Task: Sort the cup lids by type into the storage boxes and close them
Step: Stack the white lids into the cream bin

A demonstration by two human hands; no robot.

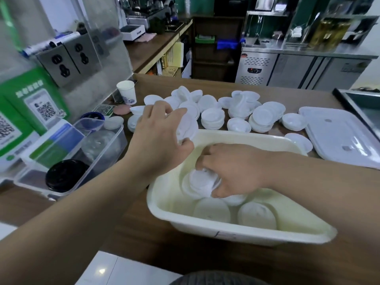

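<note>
The cup lids (212, 118) are white on a brown wood-grain counter (131, 227), among a cream storage box (226, 232), a white box lid (339, 136), a white paper cup (126, 92) with blue print, a pink pad (121, 109), a black round lid (65, 174) and a green sign (30, 95) with black-and-white QR codes.

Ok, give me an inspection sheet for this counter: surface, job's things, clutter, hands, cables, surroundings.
Surface: brown wooden counter.
Job's things: cream storage box, open, with white lids inside; more lie loose and stacked behind it; flat box lid lying at right; clear storage box at left holding a black lid.
Clutter: paper cup, QR-code signs at left.
Hands: left hand grips white lids over the cream box's far left corner; right hand grips a stack of lids inside it.
Cables: nothing seen.
Surroundings: wall sockets at left, steel fridge behind, sink at right.
</note>
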